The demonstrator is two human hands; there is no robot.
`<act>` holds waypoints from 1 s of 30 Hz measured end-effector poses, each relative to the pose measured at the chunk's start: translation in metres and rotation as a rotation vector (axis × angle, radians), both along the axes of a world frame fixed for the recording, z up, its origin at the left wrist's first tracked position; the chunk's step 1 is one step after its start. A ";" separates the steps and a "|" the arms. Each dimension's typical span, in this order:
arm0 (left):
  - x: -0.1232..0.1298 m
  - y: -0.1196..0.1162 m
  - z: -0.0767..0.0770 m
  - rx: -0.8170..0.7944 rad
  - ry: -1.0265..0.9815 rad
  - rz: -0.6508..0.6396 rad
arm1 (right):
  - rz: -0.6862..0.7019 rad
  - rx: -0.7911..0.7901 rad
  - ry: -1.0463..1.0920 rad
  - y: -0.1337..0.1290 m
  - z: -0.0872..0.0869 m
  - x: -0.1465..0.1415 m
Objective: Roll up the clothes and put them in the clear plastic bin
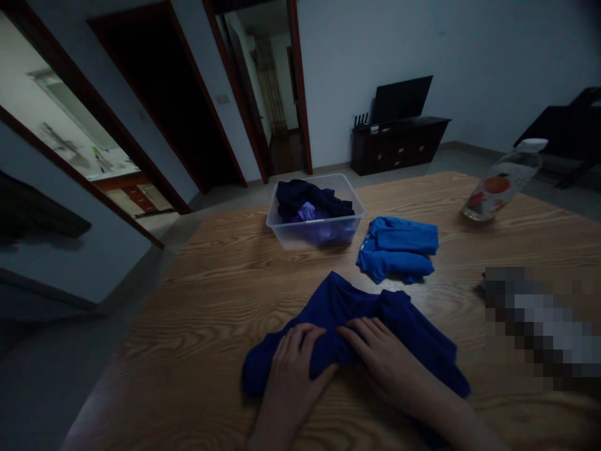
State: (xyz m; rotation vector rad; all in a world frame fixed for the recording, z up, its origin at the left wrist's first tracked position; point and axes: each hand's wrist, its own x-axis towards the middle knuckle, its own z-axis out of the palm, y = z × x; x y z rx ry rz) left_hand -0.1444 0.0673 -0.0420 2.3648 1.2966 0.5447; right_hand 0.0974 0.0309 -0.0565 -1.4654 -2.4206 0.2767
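Observation:
A dark blue garment (335, 313), perhaps a shirt, lies spread and wrinkled on the wooden table in front of me. My left hand (298, 360) rests on its left part, fingers stretched over the cloth and thumb apart. On the middle of the same garment lies my right hand (375, 347), its fingers laid across the fabric and its thumb hidden. The fingertips of both hands point toward each other with a small gap between. Just beyond the garment sits a folded bright blue garment (399, 244), touched by neither hand.
A translucent plastic bin (314, 235) holding dark and purple clothes stands toward the table's far edge. To the right is a bottle (502, 181) with a white cap. A pixelated object (544, 326) lies at the right of the wooden table (197, 319).

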 end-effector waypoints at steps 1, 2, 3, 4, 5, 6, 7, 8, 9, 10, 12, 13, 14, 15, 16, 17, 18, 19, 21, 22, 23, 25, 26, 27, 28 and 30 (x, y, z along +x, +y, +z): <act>-0.001 -0.006 -0.002 0.051 0.009 -0.004 | 0.015 -0.020 0.005 0.002 0.003 0.002; -0.003 -0.010 -0.004 0.094 0.024 -0.009 | 0.029 -0.045 0.015 0.004 0.006 0.003; -0.004 -0.015 -0.005 0.123 0.039 -0.011 | 0.043 -0.072 0.032 0.006 0.009 0.004; -0.005 -0.017 -0.006 0.135 0.051 -0.008 | 0.060 -0.102 0.051 0.008 0.013 0.005; -0.005 -0.019 -0.006 0.130 0.060 0.000 | 0.077 -0.133 0.071 0.010 0.016 0.007; -0.005 -0.019 -0.005 0.111 0.067 0.009 | 0.091 -0.164 0.090 0.011 0.019 0.008; -0.005 -0.018 -0.004 0.087 0.071 0.016 | 0.101 -0.192 0.106 0.012 0.022 0.009; -0.004 -0.016 -0.002 0.060 0.072 0.019 | 0.109 -0.213 0.115 0.012 0.024 0.010; -0.003 -0.013 0.001 0.033 0.071 0.017 | 0.112 -0.227 0.121 0.012 0.025 0.011; -0.003 -0.009 0.003 0.008 0.066 0.008 | 0.107 -0.233 0.123 0.012 0.026 0.011; -0.001 -0.002 0.009 -0.034 0.045 -0.020 | 0.089 -0.219 0.124 0.010 0.025 0.010; -0.001 0.002 0.012 -0.056 0.031 -0.031 | 0.079 -0.203 0.126 0.008 0.025 0.009; -0.001 0.005 0.014 -0.079 0.016 -0.041 | 0.066 -0.182 0.132 0.006 0.023 0.007; -0.001 0.007 0.016 -0.101 0.002 -0.048 | 0.047 -0.157 0.140 0.003 0.021 0.005; -0.001 0.009 0.018 -0.123 -0.008 -0.053 | 0.025 -0.128 0.150 -0.001 0.018 0.003; -0.001 0.011 0.019 -0.141 -0.014 -0.055 | 0.003 -0.097 0.159 -0.004 0.015 0.001; -0.002 0.013 0.020 -0.155 -0.016 -0.057 | -0.020 -0.066 0.162 -0.008 0.011 0.000; -0.002 0.015 0.021 -0.169 -0.013 -0.062 | -0.039 -0.036 0.156 -0.012 0.006 -0.001; -0.003 0.019 0.024 -0.212 0.000 -0.082 | -0.054 0.013 0.125 -0.018 -0.002 -0.002; -0.003 0.022 0.025 -0.237 0.010 -0.093 | -0.051 0.027 0.107 -0.020 -0.004 -0.002; -0.003 0.024 0.027 -0.260 0.020 -0.099 | -0.044 0.028 0.092 -0.021 -0.005 -0.002; -0.003 0.027 0.028 -0.286 0.035 -0.093 | -0.029 0.002 0.091 -0.020 -0.003 -0.001; -0.002 0.027 0.027 -0.281 0.036 -0.080 | -0.020 -0.019 0.101 -0.019 0.000 0.000; -0.002 0.026 0.026 -0.261 0.034 -0.062 | -0.009 -0.037 0.116 -0.017 0.003 0.000; -0.002 0.023 0.023 -0.224 0.033 -0.046 | 0.001 -0.049 0.133 -0.015 0.007 0.001; -0.003 0.013 0.016 -0.094 0.043 -0.028 | 0.021 -0.067 0.159 -0.011 0.012 0.003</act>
